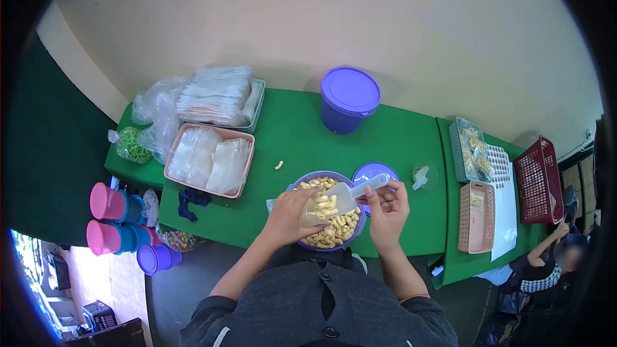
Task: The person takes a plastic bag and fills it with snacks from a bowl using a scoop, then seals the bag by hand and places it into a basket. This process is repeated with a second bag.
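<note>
My right hand (pixel 389 209) grips the handle of a translucent white scoop (pixel 344 196), which tilts to the left. Several pale, curved puffed snacks (pixel 326 205) lie at the scoop's mouth. My left hand (pixel 289 215) is wrapped around a clear plastic bag (pixel 313 213), held against the scoop's mouth. Its lower part is hard to make out. Both hands are over a purple tub (pixel 362 223) filled with the same snacks, near the table's front edge. A round purple lid (pixel 375 172) lies flat just behind my right hand.
A closed purple bucket (pixel 350 99) stands at the back. Baskets of clear bags (pixel 209 157) sit left, beside one loose snack (pixel 279 166). Rightward are a small clear dish (pixel 423 177), a pink basket (pixel 476 218) and a maroon crate (pixel 538 180). Another person (pixel 546 270) is at far right.
</note>
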Action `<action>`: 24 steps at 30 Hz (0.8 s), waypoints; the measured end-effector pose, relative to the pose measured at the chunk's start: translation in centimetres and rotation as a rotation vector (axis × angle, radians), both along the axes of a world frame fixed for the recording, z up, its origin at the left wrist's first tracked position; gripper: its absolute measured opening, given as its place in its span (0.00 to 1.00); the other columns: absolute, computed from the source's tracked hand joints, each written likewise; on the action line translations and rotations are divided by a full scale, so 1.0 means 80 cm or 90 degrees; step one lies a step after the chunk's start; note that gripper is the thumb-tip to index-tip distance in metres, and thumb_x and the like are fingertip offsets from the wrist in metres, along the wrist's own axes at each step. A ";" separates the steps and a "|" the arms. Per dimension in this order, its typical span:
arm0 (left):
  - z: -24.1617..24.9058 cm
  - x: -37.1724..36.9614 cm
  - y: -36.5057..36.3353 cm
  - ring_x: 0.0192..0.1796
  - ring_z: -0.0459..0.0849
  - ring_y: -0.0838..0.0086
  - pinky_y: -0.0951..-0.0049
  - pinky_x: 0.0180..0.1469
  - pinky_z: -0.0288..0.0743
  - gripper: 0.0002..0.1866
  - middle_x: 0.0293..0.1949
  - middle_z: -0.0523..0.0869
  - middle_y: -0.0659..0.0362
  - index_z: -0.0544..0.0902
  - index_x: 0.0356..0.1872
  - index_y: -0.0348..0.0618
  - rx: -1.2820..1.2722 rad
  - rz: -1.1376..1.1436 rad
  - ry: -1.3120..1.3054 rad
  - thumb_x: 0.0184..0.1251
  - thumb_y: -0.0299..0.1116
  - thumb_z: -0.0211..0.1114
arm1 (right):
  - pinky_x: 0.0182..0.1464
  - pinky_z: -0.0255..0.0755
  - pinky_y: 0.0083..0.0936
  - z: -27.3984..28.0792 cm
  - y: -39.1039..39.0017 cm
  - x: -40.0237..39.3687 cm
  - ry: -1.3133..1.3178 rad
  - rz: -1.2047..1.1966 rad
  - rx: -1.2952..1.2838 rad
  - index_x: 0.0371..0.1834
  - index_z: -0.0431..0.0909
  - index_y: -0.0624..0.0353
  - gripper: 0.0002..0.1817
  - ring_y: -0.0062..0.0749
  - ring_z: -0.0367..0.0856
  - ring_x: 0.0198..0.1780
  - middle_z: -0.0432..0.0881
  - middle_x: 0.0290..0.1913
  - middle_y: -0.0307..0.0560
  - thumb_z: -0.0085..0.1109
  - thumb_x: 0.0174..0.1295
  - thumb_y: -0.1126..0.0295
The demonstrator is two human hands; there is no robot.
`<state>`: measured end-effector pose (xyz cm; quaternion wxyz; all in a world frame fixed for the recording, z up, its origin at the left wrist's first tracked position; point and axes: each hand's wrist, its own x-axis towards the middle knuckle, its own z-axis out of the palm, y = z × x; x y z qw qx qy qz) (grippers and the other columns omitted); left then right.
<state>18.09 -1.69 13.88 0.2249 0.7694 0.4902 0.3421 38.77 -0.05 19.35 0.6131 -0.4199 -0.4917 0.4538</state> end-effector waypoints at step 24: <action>-0.027 -0.056 0.018 0.40 0.83 0.72 0.73 0.44 0.78 0.45 0.42 0.80 0.54 0.61 0.67 0.38 -0.178 0.134 -0.769 0.56 0.53 0.73 | 0.45 0.73 0.23 -0.072 -0.014 0.024 -0.272 0.342 -0.165 0.50 0.67 0.64 0.11 0.24 0.81 0.41 0.81 0.36 0.45 0.53 0.67 0.78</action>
